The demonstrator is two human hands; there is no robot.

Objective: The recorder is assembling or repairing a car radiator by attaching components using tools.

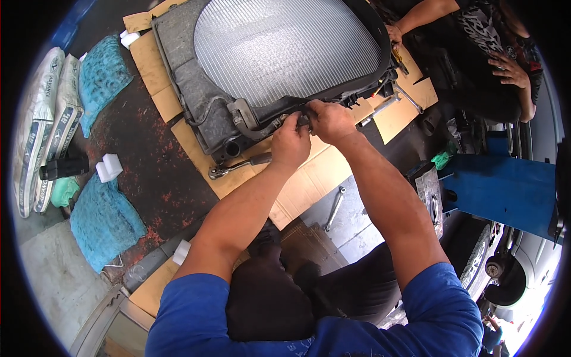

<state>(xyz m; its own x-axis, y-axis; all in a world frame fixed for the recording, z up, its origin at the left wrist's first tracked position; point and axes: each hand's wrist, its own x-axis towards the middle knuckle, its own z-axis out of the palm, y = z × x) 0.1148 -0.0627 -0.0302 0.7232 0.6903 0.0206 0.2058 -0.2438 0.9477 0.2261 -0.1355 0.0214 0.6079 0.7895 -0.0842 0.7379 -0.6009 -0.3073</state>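
Note:
A radiator (285, 50) with a silver finned core and a black plastic frame lies flat in front of me. Both my hands meet at its near edge, fingers closed. My left hand (291, 143) pinches at the end of a short pipe (253, 131) that runs from a grey metal bracket on the frame. Right beside it, my right hand (331, 122) is closed on a small dark part at the same spot. The fingers mostly cover what they grip. A ratchet wrench (229, 169) lies on the cardboard (306, 184) just left of my left hand.
Another person's hand (395, 34) rests at the radiator's right side, near pliers and wrenches (409, 98). A spanner (335, 208) lies on the floor. Blue bags (107, 220), white sacks (38, 125) and a white foam block (109, 168) are at left. A blue metal ramp (502, 190) stands at right.

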